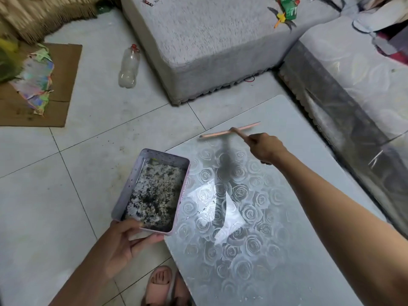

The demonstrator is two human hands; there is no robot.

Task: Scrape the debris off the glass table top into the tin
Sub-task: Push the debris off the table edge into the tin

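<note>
The left hand grips the near end of the tin, thumb over the rim and fingers underneath, holding it tilted with one long side at the desk's left edge. Dark and pale debris covers the tin's bottom. The right hand is closed round the handle of a T-shaped scraper, its crossbar running along the desk's far edge. I cannot tell whether it touches the glass. A bottle lies on the floor beyond.
</note>
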